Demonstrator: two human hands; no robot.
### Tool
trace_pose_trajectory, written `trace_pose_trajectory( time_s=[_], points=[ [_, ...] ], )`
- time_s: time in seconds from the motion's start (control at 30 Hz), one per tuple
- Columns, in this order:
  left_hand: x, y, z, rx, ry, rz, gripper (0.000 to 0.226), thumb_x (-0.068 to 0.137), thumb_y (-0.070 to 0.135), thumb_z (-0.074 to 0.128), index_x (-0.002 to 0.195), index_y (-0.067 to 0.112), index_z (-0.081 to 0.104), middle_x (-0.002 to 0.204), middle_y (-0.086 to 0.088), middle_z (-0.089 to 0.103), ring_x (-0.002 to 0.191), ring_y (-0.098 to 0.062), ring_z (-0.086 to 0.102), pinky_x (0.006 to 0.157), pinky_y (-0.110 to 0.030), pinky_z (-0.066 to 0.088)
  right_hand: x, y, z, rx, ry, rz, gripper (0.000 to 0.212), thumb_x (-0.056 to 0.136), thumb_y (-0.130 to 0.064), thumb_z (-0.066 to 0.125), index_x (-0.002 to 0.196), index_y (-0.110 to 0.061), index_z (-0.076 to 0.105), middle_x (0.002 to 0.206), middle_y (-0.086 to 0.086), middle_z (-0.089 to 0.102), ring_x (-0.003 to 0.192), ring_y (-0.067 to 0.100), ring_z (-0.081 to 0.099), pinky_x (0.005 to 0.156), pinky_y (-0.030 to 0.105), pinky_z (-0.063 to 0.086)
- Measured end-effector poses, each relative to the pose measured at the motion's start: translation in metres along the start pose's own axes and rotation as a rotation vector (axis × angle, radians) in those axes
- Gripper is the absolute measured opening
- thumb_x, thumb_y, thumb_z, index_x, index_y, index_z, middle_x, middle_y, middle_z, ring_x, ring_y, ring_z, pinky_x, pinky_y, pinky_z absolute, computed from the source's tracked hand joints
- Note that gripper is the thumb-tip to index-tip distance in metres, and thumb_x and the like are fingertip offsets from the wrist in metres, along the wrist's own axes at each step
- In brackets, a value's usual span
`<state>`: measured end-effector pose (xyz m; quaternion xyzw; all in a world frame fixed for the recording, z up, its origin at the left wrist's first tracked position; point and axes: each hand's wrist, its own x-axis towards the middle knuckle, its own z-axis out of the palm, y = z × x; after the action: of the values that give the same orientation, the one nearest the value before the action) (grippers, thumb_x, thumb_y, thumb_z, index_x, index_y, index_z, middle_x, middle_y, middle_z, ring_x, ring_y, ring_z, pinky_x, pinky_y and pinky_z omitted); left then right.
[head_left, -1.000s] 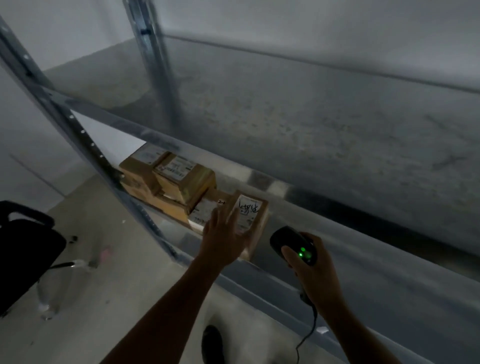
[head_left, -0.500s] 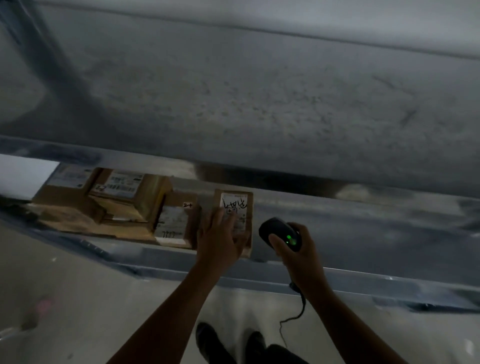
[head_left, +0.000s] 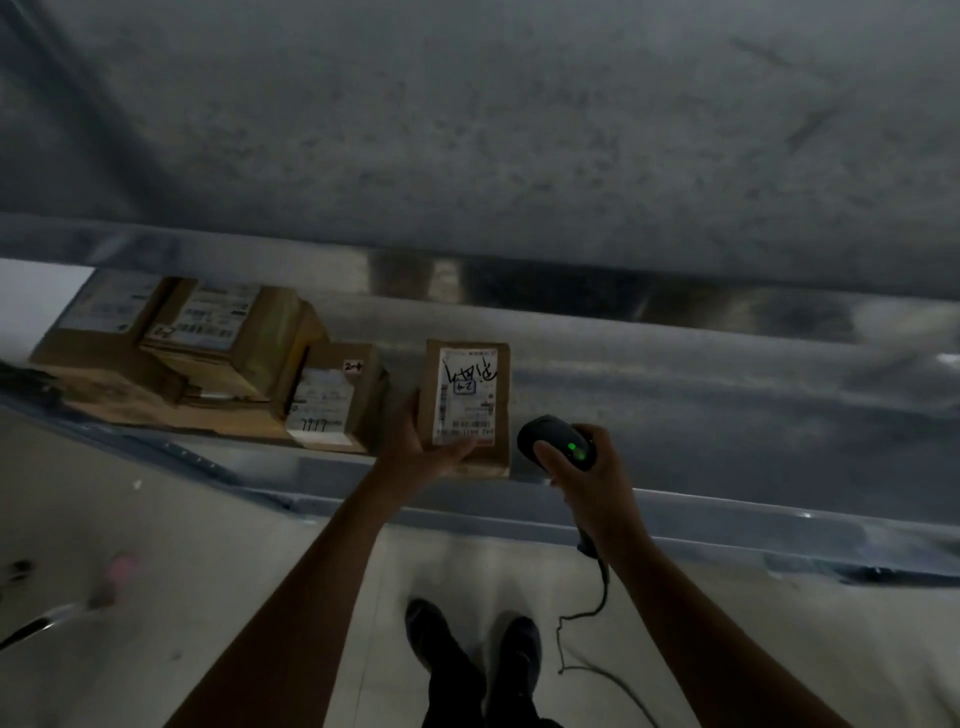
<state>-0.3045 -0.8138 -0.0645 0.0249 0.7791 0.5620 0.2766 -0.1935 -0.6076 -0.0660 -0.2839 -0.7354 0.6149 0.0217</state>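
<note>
A small brown cardboard parcel (head_left: 467, 384) with a white label and black handwriting sits at the front of the lower metal shelf (head_left: 727, 395). My left hand (head_left: 426, 447) grips its near left corner, thumb over the label's lower edge. To its right, my right hand (head_left: 587, 467) holds a black corded barcode scanner (head_left: 556, 441) with a green light lit, its head close to the parcel's right side.
Several other labelled cardboard parcels (head_left: 218, 332) are stacked at the shelf's left end, one (head_left: 332, 400) close beside the held parcel. An upper shelf board (head_left: 467, 130) overhangs. The scanner cable (head_left: 597, 613) hangs to the floor beside my shoes (head_left: 467, 649).
My left hand went from lying flat over the parcel to gripping its near corner, and the parcel now stands apart from the stack. The view swung to face the shelf squarely.
</note>
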Motion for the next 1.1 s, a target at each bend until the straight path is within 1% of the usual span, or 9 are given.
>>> trace_pose_trajectory(
  time_s=[0.1, 0.2, 0.3, 0.43, 0.53, 0.67, 0.83, 0.93, 1.1],
  points=[
    [0.001, -0.013, -0.004, -0.093, -0.074, 0.003, 0.063, 0.075, 0.027, 0.084, 0.127, 0.043, 0.051, 0.129, 0.012, 0.067, 0.127, -0.006, 0.061, 0.099, -0.026, 0.056, 0.003, 0.011, 0.011, 0.029, 0.022, -0.003, 0.043, 0.089, -0.039, 0.076, 0.123, -0.027, 0.052, 0.112, 0.001, 0.066, 0.094, 0.019, 0.072, 0.074, 0.03, 0.061],
    [-0.007, -0.017, 0.001, -0.152, -0.104, 0.057, 0.072, 0.077, 0.02, 0.084, 0.138, 0.038, 0.049, 0.132, 0.012, 0.066, 0.124, 0.001, 0.061, 0.103, -0.031, 0.056, -0.003, 0.019, 0.015, 0.047, 0.048, 0.002, 0.043, 0.089, -0.041, 0.075, 0.124, -0.026, 0.053, 0.112, 0.002, 0.068, 0.096, 0.021, 0.072, 0.08, 0.037, 0.063],
    [-0.023, -0.026, 0.011, -0.131, -0.13, 0.125, 0.09, 0.081, 0.012, 0.085, 0.154, 0.032, 0.037, 0.145, 0.01, 0.06, 0.134, -0.006, 0.056, 0.104, -0.035, 0.055, -0.016, 0.02, 0.011, 0.052, 0.079, 0.002, 0.043, 0.089, -0.04, 0.075, 0.123, -0.024, 0.054, 0.11, 0.004, 0.069, 0.092, 0.02, 0.072, 0.07, 0.027, 0.06],
    [-0.051, -0.039, 0.027, -0.188, -0.096, 0.101, 0.106, 0.071, 0.009, 0.092, 0.156, 0.03, 0.032, 0.14, 0.006, 0.063, 0.13, -0.011, 0.061, 0.095, -0.032, 0.059, -0.048, 0.019, -0.001, 0.075, 0.111, 0.002, 0.039, 0.09, -0.036, 0.076, 0.121, -0.025, 0.055, 0.109, 0.005, 0.069, 0.09, 0.021, 0.073, 0.063, 0.021, 0.056],
    [-0.079, -0.045, 0.035, -0.174, -0.086, 0.17, 0.099, 0.072, 0.008, 0.091, 0.151, 0.028, 0.036, 0.139, 0.005, 0.062, 0.127, -0.007, 0.062, 0.089, -0.025, 0.059, -0.08, 0.021, -0.005, 0.089, 0.156, -0.008, 0.038, 0.089, -0.035, 0.076, 0.119, -0.026, 0.055, 0.108, 0.005, 0.069, 0.09, 0.022, 0.072, 0.064, 0.022, 0.056],
    [-0.112, -0.052, 0.026, -0.176, -0.109, 0.255, 0.09, 0.074, 0.012, 0.091, 0.145, 0.036, 0.042, 0.138, 0.009, 0.063, 0.126, -0.007, 0.062, 0.089, -0.024, 0.059, -0.129, 0.024, 0.004, 0.059, 0.18, -0.015, 0.043, 0.089, -0.035, 0.077, 0.124, -0.022, 0.055, 0.109, 0.006, 0.069, 0.091, 0.022, 0.071, 0.06, 0.018, 0.054],
    [-0.161, -0.066, 0.001, -0.177, -0.147, 0.355, 0.099, 0.074, 0.016, 0.092, 0.153, 0.035, 0.035, 0.144, 0.008, 0.058, 0.134, -0.012, 0.056, 0.093, -0.033, 0.06, -0.199, 0.018, 0.024, 0.071, 0.225, -0.053, 0.041, 0.091, -0.033, 0.076, 0.124, -0.023, 0.055, 0.109, 0.006, 0.07, 0.088, 0.022, 0.073, 0.06, 0.018, 0.055],
    [-0.189, -0.065, -0.012, -0.176, -0.145, 0.383, 0.103, 0.071, 0.027, 0.096, 0.154, 0.035, 0.035, 0.145, 0.007, 0.058, 0.136, -0.016, 0.056, 0.096, -0.042, 0.06, -0.235, 0.009, 0.032, 0.093, 0.256, -0.095, 0.04, 0.09, -0.032, 0.076, 0.123, -0.023, 0.055, 0.11, 0.006, 0.07, 0.089, 0.022, 0.073, 0.061, 0.018, 0.055],
    [-0.221, -0.056, -0.026, -0.215, -0.148, 0.428, 0.093, 0.069, 0.011, 0.091, 0.147, 0.025, 0.043, 0.135, 0.005, 0.065, 0.125, -0.009, 0.064, 0.086, -0.027, 0.061, -0.277, -0.01, 0.039, 0.165, 0.275, -0.144, 0.039, 0.092, -0.031, 0.074, 0.125, -0.021, 0.055, 0.11, 0.007, 0.069, 0.09, 0.024, 0.072, 0.063, 0.02, 0.055]
  ],
)
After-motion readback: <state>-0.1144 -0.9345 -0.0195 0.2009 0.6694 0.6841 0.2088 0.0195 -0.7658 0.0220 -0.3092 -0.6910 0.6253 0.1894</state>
